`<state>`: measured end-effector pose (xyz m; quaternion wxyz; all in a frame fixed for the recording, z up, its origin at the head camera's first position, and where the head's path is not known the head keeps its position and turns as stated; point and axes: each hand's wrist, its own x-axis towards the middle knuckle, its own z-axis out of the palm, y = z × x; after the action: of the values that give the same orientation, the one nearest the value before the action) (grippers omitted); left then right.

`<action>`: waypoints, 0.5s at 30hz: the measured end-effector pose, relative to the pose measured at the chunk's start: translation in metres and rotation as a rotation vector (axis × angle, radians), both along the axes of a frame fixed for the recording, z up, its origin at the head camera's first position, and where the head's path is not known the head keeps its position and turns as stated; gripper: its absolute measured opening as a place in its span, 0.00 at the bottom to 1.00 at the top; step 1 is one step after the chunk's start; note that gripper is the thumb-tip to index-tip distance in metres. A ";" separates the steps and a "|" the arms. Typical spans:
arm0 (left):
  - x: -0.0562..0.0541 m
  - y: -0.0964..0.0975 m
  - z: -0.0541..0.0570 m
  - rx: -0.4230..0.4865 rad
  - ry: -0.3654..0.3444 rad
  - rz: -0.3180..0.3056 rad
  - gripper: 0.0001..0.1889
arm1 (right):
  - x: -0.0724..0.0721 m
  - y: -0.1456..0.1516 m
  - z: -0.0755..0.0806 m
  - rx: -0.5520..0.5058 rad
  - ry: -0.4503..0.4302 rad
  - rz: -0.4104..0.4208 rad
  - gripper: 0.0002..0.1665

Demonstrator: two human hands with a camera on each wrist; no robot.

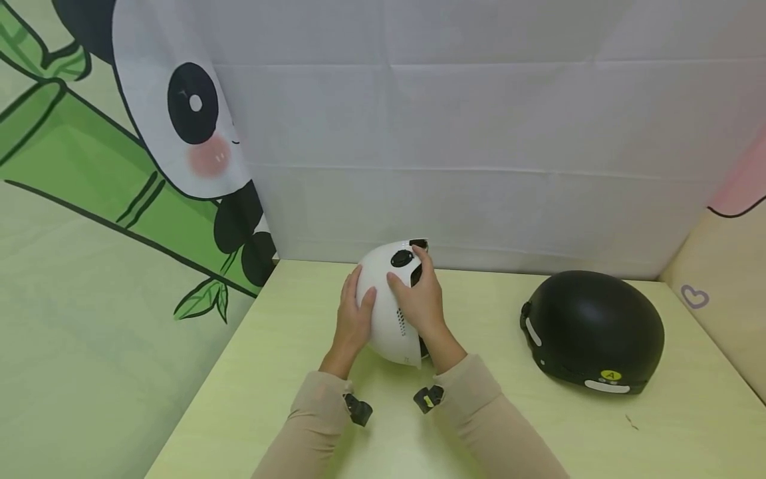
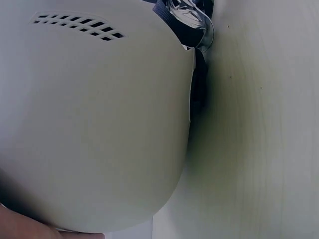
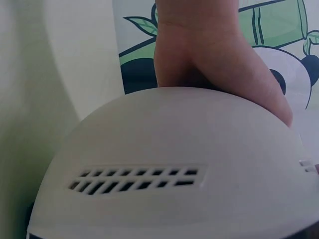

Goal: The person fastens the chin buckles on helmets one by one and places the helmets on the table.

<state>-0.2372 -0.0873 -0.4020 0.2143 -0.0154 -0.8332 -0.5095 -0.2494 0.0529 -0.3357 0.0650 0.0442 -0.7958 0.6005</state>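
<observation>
A white helmet (image 1: pixel 383 342) lies on its side near the back of the table, its dark open side facing right. My left hand (image 1: pixel 352 322) grips its rounded crown from the left, thumb and fingers spread over the shell. On the other side my right hand (image 1: pixel 423 299) holds it, the thumb near a black oval piece (image 1: pixel 402 258) and the fingers reaching toward the rim. Slotted vents (image 2: pixel 77 25) show in the left wrist view, with a dark strap (image 2: pixel 187 32) by the rim. In the right wrist view the left hand (image 3: pixel 214 59) spans the shell.
A matte black helmet (image 1: pixel 592 326) with a yellow sticker sits on the right of the pale table (image 1: pixel 479 432). A white sheet (image 1: pixel 479 133) hangs behind, and a panda-and-bamboo wall print (image 1: pixel 143 166) stands at the left. Small cameras (image 1: pixel 359 409) are strapped to both wrists.
</observation>
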 end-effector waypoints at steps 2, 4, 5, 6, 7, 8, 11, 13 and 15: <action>-0.001 -0.002 -0.002 0.006 -0.003 -0.001 0.32 | 0.000 -0.003 0.000 0.000 0.009 0.000 0.42; 0.000 -0.004 -0.004 0.015 -0.004 -0.002 0.32 | 0.000 -0.006 -0.001 0.007 0.016 -0.001 0.41; 0.000 -0.005 -0.005 0.020 -0.005 0.001 0.31 | 0.001 -0.008 -0.001 0.012 0.018 -0.002 0.41; 0.001 -0.006 -0.005 0.026 -0.005 0.000 0.31 | 0.001 -0.009 -0.002 0.020 0.021 -0.003 0.41; 0.001 -0.006 -0.006 0.032 -0.006 0.001 0.31 | 0.002 -0.010 -0.002 0.023 0.024 -0.002 0.41; 0.001 -0.007 -0.006 0.037 -0.002 -0.001 0.31 | 0.002 -0.011 -0.002 0.025 0.026 -0.002 0.41; 0.002 -0.009 -0.007 0.040 0.008 -0.011 0.31 | 0.004 -0.013 -0.002 0.018 0.032 0.000 0.41; 0.002 -0.009 -0.007 0.040 0.018 -0.021 0.30 | 0.004 -0.014 -0.002 0.007 0.034 0.002 0.41; 0.002 -0.009 -0.007 0.038 0.027 -0.026 0.30 | 0.005 -0.014 -0.001 0.002 0.034 0.003 0.41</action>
<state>-0.2348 -0.0967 -0.4090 0.2190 -0.0291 -0.8201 -0.5278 -0.2448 0.0390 -0.3369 0.0776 0.0556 -0.7951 0.5989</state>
